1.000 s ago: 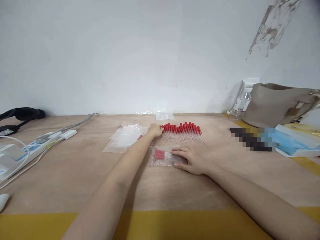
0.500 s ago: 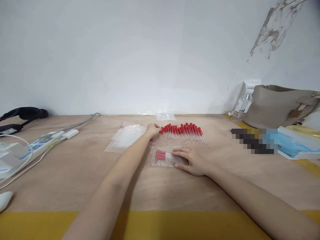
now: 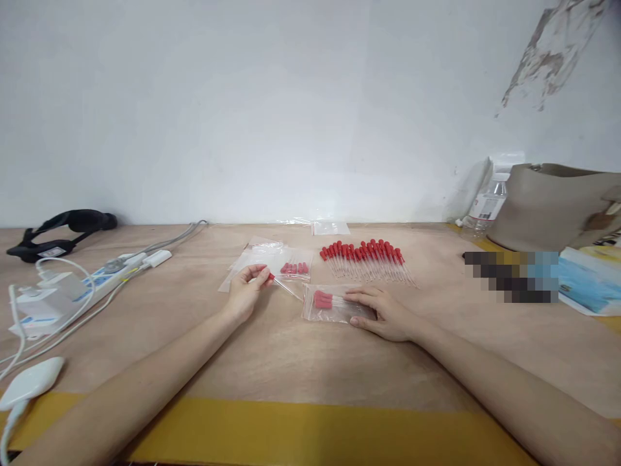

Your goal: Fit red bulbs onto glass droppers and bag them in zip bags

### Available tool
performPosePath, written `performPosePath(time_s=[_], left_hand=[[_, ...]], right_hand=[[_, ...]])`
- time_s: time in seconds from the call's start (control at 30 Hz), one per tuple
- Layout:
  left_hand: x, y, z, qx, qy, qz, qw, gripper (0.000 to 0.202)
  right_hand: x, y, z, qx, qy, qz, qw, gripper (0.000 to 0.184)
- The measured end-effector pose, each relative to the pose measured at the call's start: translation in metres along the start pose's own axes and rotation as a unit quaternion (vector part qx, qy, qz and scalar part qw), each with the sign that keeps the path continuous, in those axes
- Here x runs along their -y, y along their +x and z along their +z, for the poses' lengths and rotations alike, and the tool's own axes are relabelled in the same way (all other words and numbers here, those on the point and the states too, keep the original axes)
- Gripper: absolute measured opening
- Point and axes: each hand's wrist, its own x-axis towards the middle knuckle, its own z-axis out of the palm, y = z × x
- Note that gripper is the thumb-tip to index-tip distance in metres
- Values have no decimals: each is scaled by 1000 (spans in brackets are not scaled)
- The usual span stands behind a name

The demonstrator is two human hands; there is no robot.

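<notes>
My left hand pinches one red-capped clear dropper by its red bulb, its glass tip pointing right toward a small clear zip bag. My right hand lies on that bag's right part, fingers pressed on it; several red-capped droppers are inside. A row of many red-capped droppers lies just behind the bag. Another filled bag rests on a stack of empty clear bags behind my left hand.
A white power strip with plugs and cables lies at the left, a black strap behind it, a white device near the front edge. At the right stand a plastic bottle, a beige bag and a blue packet.
My left hand drew back from the left end of the dropper row toward me, now holding one dropper. The right hand stayed on the bag. The view shifted slightly left.
</notes>
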Motion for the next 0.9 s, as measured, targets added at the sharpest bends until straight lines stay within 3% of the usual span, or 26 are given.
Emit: performPosePath(time_s=[0.17, 0.43, 0.67, 0.9], left_hand=[[0, 0, -8, -36, -24, -13, 999, 37], [2, -17, 6, 22, -16, -26, 999, 38], [-2, -44, 19, 108, 47, -56, 991, 34], [-4, -47, 14, 258, 198, -74, 943, 24]], right_hand=[[0, 0, 0, 4, -3, 1, 1000, 51], [-1, 0, 0, 4, -5, 0, 1000, 51], [-1, 1, 1, 2, -9, -2, 1000, 51], [0, 1, 0, 7, -14, 5, 1000, 52]])
